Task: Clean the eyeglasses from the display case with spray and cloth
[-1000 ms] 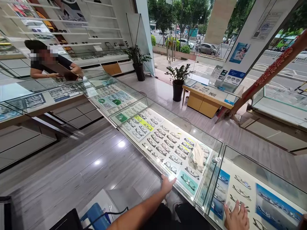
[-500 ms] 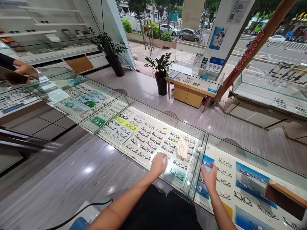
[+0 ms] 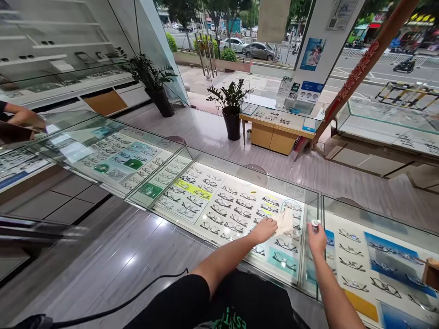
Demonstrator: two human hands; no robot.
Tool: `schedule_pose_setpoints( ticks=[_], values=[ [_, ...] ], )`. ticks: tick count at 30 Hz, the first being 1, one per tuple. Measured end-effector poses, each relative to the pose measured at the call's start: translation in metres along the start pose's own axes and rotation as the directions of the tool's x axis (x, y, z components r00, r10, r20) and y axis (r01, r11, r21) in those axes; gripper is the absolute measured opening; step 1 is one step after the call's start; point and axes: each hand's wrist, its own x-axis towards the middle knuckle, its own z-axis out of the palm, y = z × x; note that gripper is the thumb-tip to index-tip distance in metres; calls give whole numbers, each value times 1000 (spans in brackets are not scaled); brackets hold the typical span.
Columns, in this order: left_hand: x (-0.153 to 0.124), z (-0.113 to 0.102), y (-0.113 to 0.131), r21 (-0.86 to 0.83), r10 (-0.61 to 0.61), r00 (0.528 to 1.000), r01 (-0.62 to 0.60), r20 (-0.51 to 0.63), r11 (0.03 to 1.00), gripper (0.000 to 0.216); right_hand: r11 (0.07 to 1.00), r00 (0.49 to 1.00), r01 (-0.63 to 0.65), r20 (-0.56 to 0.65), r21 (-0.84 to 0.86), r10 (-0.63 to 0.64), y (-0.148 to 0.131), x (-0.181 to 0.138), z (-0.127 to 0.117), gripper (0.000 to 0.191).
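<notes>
A long glass display counter [image 3: 212,160] holds rows of eyeglass frames [image 3: 219,205]. My left hand [image 3: 265,229] reaches over the glass top and touches the edge of a crumpled cream cloth [image 3: 284,220] lying on it; its fingers are partly curled and whether they grip the cloth is unclear. My right hand [image 3: 316,237] is closed around a small white bottle or cap [image 3: 314,223] standing at the seam between two glass cases.
Another person's hand [image 3: 25,119] holds a dark object at the far left counter. Potted plants [image 3: 231,109] and a wooden display table [image 3: 279,130] stand on the floor beyond. A wooden box corner [image 3: 430,273] sits at right. A black cable [image 3: 113,308] runs below.
Both my hands moved forward across the glass: the left from the counter's near edge to the cloth, the right up to the small white item. The view shifted slightly.
</notes>
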Motion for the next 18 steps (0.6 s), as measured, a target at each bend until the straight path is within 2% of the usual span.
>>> schedule_pose_setpoints(
  ticks=[4,8,13,16,18],
  values=[
    [-74,-51,-82,-33,-66,998,66,-22,997,17,993,995,-97,-42,-61,94,-33,-36,9,72],
    [-147,-110,-160,-37,-260,963,258,-76,966,18,995,996,-90,24,-45,91,-70,-79,31,70],
    [-228,-166,-236,5,-526,836,533,-159,846,27,996,973,37,225,86,-56,-115,-121,79,66],
    [-276,-190,-261,47,-616,756,639,-220,768,21,978,938,124,300,171,-171,-147,-143,111,64],
    [-304,-206,-273,81,-649,718,684,-251,725,25,958,913,182,325,223,-249,-174,-159,130,61]
  ],
)
